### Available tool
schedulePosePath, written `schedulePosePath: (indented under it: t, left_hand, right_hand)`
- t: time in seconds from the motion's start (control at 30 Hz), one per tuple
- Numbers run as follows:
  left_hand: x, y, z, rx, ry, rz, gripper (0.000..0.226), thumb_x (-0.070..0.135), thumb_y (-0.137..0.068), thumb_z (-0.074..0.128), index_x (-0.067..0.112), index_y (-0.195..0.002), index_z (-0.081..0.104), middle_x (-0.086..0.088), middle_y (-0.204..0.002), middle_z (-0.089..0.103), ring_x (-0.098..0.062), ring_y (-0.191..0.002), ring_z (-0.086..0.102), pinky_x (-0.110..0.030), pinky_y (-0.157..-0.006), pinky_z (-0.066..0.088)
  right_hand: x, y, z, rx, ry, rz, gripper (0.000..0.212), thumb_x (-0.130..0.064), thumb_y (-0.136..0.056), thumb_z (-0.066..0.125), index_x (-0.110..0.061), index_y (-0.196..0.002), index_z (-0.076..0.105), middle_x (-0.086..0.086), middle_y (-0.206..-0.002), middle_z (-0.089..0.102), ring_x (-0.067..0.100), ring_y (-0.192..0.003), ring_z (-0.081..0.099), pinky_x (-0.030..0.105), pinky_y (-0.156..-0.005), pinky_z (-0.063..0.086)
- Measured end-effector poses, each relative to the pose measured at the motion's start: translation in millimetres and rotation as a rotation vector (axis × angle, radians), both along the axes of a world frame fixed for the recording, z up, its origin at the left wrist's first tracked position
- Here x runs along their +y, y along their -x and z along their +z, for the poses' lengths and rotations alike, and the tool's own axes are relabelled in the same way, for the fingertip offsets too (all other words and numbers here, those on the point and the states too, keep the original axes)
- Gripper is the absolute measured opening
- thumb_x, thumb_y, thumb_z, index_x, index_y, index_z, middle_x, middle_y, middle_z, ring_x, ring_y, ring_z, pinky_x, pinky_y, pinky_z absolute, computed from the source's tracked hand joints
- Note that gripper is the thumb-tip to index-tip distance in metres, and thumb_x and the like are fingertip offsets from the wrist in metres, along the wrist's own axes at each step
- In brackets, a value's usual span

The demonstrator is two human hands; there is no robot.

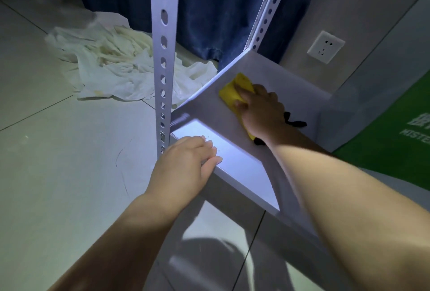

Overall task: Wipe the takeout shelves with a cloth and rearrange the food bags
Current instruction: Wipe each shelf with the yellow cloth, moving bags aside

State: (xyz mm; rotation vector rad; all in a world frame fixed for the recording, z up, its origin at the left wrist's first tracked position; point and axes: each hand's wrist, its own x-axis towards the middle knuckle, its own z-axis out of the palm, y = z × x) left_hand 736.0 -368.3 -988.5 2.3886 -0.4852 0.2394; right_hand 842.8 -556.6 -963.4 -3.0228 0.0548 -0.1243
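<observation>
**Yellow cloth meets grey shelf in dim corner**

Through the head camera I see the right hand's fingers (243,91) bent over a folded yellow cloth with black trim (230,92), thumb tucked against its near edge. The right hand (260,110) grips the cloth and presses it flat against the top of the pale grey metal shelf board (293,81), near the board's far left corner. A black strip of the trim shows past the wrist.

The left hand's fingers (209,151) lie straight and close together over the board's bright front edge. The left hand (183,162) holds nothing and rests just beside the perforated grey metal upright (164,57) at the front corner. A second perforated upright (267,11) rises at the back corner.

On the pale tiled floor (46,151) beyond the front upright lies a crumpled heap of white plastic (116,64); I cannot tell whether it is bags. Behind it hangs a dark blue curtain (209,11). A white wall socket (325,46) sits on the grey wall at right. A green mat (384,151) at the right edge carries white lettering cut off by the frame; I can read only "MISTE".
</observation>
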Motion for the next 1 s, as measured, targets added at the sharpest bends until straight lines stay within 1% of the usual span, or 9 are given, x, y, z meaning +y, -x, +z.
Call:
schedulePosePath:
  t: [0.07,0.2,0.27,0.4,0.43,0.53,0.6,0.8,1.0]
  left_hand:
    - [-1,-1,-1,-0.004,0.009,0.005,0.011,0.023,-0.081,0.07,0.012,-0.082,0.073,-0.003,-0.09,0.07,-0.021,-0.101,0.063,-0.032,-0.079,0.051]
    - [0,0,-1,-0.015,-0.004,-0.006,0.011,0.022,-0.081,0.07,0.013,-0.085,0.074,-0.002,-0.092,0.071,-0.023,-0.101,0.063,-0.032,-0.081,0.05]
    - [0,0,-1,-0.01,0.0,-0.009,0.011,0.022,-0.083,0.068,0.014,-0.087,0.074,-0.001,-0.095,0.071,-0.022,-0.105,0.062,-0.032,-0.082,0.049]
    - [0,1,0,-0.017,-0.026,-0.02,0.01,0.021,-0.084,0.066,0.013,-0.086,0.073,-0.003,-0.094,0.07,-0.025,-0.104,0.061,-0.032,-0.08,0.048]
    - [0,1,1,-0.013,-0.031,-0.022,0.011,0.021,-0.085,0.066,0.013,-0.086,0.072,-0.004,-0.093,0.069,-0.027,-0.102,0.061,-0.033,-0.08,0.049]
    - [0,1,3,-0.009,-0.046,-0.03,0.012,0.02,-0.085,0.065,0.01,-0.086,0.072,-0.007,-0.091,0.068,-0.031,-0.097,0.061,-0.036,-0.079,0.049]
    - [-1,3,5,-0.009,-0.059,-0.03,0.013,0.019,-0.086,0.064,0.009,-0.088,0.072,-0.009,-0.092,0.068,-0.032,-0.097,0.061,-0.037,-0.079,0.049]
    - [-3,11,12,0.029,-0.089,0.013,0.023,0.025,-0.091,0.054,0.011,-0.099,0.071,-0.002,-0.11,0.065,-0.024,-0.112,0.055,-0.035,-0.081,0.046]
    - [-7,32,22,0.016,-0.161,0.046,0.023,0.019,-0.089,0.057,0.003,-0.095,0.071,-0.01,-0.106,0.065,-0.031,-0.099,0.058,-0.041,-0.077,0.051]
  right_hand:
    - [14,4,-3,-0.035,0.009,0.049,0.041,-0.042,-0.096,0.035,-0.045,-0.137,0.034,0.004,-0.145,0.032,0.036,-0.116,0.036,0.044,-0.094,0.031]
    - [12,39,-12,-0.047,-0.132,0.375,0.04,-0.045,-0.092,0.04,-0.046,-0.132,0.042,-0.001,-0.142,0.038,0.03,-0.114,0.037,0.04,-0.094,0.028]
    - [-10,34,-8,-0.069,-0.066,0.314,0.04,-0.042,-0.094,0.042,-0.042,-0.134,0.043,0.001,-0.142,0.039,0.034,-0.114,0.04,0.04,-0.095,0.031]
    - [-18,11,0,0.021,0.017,-0.122,0.043,-0.041,-0.097,0.033,-0.041,-0.14,0.03,0.007,-0.145,0.029,0.038,-0.118,0.036,0.045,-0.097,0.029]
    - [-8,14,-2,0.012,0.023,-0.127,0.043,-0.041,-0.097,0.033,-0.041,-0.139,0.03,0.006,-0.146,0.028,0.038,-0.118,0.035,0.046,-0.097,0.028]
    - [13,40,-13,-0.082,-0.006,0.133,0.041,-0.04,-0.095,0.039,-0.047,-0.135,0.036,0.002,-0.144,0.033,0.034,-0.114,0.037,0.042,-0.093,0.03]
    - [6,50,-11,-0.067,-0.079,0.213,0.04,-0.043,-0.095,0.041,-0.048,-0.134,0.037,-0.001,-0.143,0.036,0.032,-0.114,0.038,0.039,-0.093,0.03]
    - [15,47,-6,-0.016,-0.015,-0.038,0.041,-0.045,-0.095,0.036,-0.048,-0.136,0.032,0.001,-0.139,0.036,0.033,-0.114,0.038,0.042,-0.094,0.032]
    - [13,101,-1,0.02,-0.019,0.031,0.039,-0.043,-0.094,0.037,-0.047,-0.133,0.034,0.002,-0.133,0.037,0.033,-0.105,0.037,0.041,-0.089,0.032]
